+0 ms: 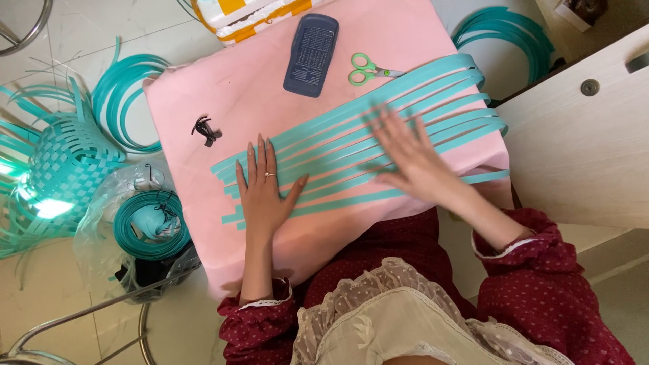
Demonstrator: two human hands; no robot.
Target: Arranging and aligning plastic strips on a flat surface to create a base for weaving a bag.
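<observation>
On pink board (203, 115), both hands, left (262, 196) and right (412, 159), flat, fingers spread, pressing teal strips (351, 128); strip ends overhang right edge.

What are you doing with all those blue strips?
A person has teal strips laid side by side on a pink board across the lap. The left hand presses flat on their near ends, and the right hand, blurred, lies spread over the middle. Scissors, a dark case and a black clip rest on the board. A half-woven basket sits on the floor.
</observation>
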